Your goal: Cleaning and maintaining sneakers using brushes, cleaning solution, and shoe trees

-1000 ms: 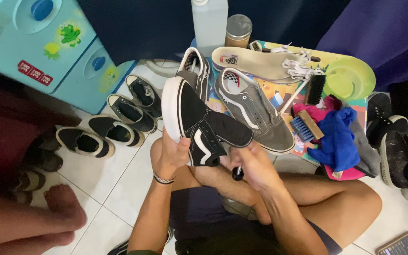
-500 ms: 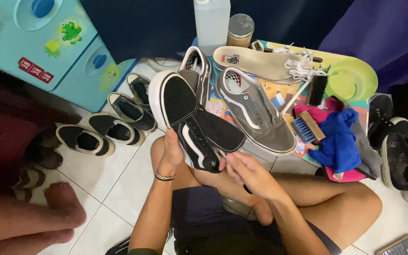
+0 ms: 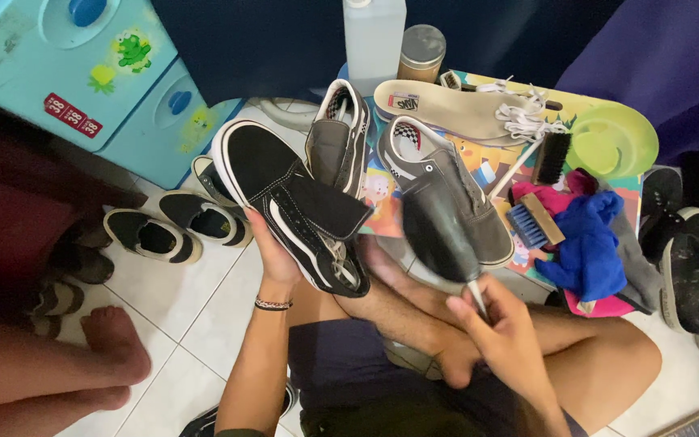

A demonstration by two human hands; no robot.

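My left hand (image 3: 273, 252) grips a black sneaker (image 3: 285, 190) with a white stripe and white sole from below, its tongue flapped out to the right. My right hand (image 3: 505, 333) is shut on the thin pale end of a dark, long, blurred piece (image 3: 438, 231), raised in front of a grey sneaker (image 3: 467, 190); I cannot tell what the piece is. A second grey sneaker (image 3: 337, 146) stands beside the black one. My bare crossed legs (image 3: 414, 320) lie below both hands.
A colourful mat (image 3: 382, 198) carries a beige insole (image 3: 446, 105), white laces (image 3: 527, 117), two brushes (image 3: 531, 218), a blue cloth (image 3: 588, 243) and a green bowl (image 3: 612, 142). Behind are a bottle (image 3: 374, 36) and a jar (image 3: 422, 53). Shoes (image 3: 155, 235) and another person's foot (image 3: 115, 340) lie left.
My left hand has swung the black sneaker left and tipped it sole-down. My right hand has pulled away from the shoe's opening to the right, now holding the dark piece.
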